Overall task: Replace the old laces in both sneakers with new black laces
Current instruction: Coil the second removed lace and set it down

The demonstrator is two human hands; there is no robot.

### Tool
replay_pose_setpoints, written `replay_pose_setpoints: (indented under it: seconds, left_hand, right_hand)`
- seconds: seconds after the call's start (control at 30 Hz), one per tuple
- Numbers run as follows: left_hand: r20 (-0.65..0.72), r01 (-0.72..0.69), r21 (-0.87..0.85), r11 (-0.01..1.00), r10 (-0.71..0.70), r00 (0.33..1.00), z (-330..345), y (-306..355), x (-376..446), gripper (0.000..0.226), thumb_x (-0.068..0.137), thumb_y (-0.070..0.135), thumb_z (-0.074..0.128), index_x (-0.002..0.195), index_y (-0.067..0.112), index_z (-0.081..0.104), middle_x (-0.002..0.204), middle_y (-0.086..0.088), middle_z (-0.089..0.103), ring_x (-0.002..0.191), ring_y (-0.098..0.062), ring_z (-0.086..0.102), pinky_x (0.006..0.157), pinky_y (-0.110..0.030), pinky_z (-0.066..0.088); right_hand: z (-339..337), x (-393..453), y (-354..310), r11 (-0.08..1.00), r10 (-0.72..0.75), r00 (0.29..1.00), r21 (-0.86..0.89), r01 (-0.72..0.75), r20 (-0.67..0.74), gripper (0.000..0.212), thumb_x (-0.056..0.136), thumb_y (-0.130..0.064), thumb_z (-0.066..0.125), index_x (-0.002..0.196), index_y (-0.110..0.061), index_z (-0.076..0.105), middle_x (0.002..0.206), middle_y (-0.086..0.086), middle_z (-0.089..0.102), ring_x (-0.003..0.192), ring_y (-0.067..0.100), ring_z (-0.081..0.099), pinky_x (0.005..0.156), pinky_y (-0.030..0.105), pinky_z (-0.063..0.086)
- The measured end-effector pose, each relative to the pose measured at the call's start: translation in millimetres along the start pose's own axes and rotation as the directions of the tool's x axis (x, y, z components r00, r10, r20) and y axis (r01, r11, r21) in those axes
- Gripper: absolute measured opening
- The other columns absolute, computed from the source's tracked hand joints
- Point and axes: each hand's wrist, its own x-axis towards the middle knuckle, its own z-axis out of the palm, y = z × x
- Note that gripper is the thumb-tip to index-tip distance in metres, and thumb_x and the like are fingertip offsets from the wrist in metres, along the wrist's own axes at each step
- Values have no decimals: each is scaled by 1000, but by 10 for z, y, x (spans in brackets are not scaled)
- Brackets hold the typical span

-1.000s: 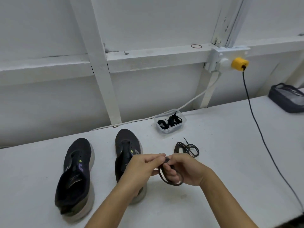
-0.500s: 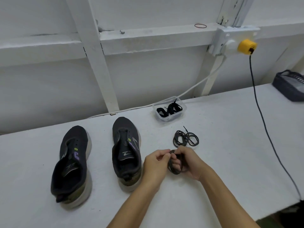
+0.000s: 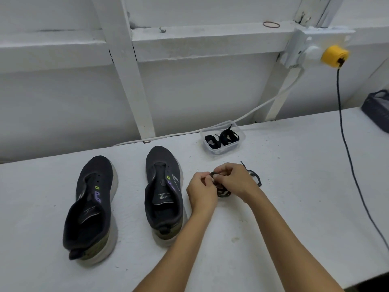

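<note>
Near the middle of the white table [image 3: 294, 207], the left hand [image 3: 201, 191] and right hand [image 3: 236, 180] both pinch a coiled dark old shoelace [image 3: 223, 191]. Another dark lace bundle [image 3: 255, 177] lies just behind the right hand. Two unlaced black sneakers [image 3: 92, 205] [image 3: 163, 192] stand toward the left edge. New black laces [image 3: 223, 138] fill a clear plastic tub [image 3: 219, 149] near the back edge.

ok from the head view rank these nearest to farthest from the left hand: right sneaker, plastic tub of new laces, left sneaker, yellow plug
From the left hand:
1. right sneaker, just to its left
2. plastic tub of new laces, beyond it by the wall
3. left sneaker, far left
4. yellow plug, up on the wall at right
</note>
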Motion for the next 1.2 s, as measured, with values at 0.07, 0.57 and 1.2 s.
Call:
replay_pose_setpoints:
  seconds: [0.07, 0.57, 1.2]
  left_hand:
    - [-20, 4, 60, 998, -2, 1000, 36, 31, 35, 16, 98, 9, 52, 96, 17, 65, 85, 11, 61, 85, -14, 61, 64, -18, 44]
    - [17, -147, 344, 927, 150, 989, 8, -69, 85, 26, 102, 20, 51, 123, 16, 67, 116, -3, 59, 85, -10, 49, 70, -18, 35]
    - [21, -417, 1, 909, 417, 909, -633, 667, -274, 22, 102, 18, 50, 108, 29, 68, 111, 11, 62, 98, -1, 61, 84, -16, 48]
  right_hand:
    - [34, 42, 1, 992, -89, 993, -100, 81, -72, 13, 85, -14, 78, 96, -20, 74, 87, -9, 74, 84, 7, 71, 80, 23, 54]
    - [148, 56, 128, 701, -454, 853, -693, 165, -256, 41, 79, -22, 83, 118, -16, 73, 104, 11, 70, 101, 38, 57, 70, 44, 48]
    - [37, -354, -261, 862, -483, 826, -327, 389, -291, 14, 96, -20, 66, 106, -18, 76, 89, -8, 73, 75, 1, 63, 70, 19, 46]
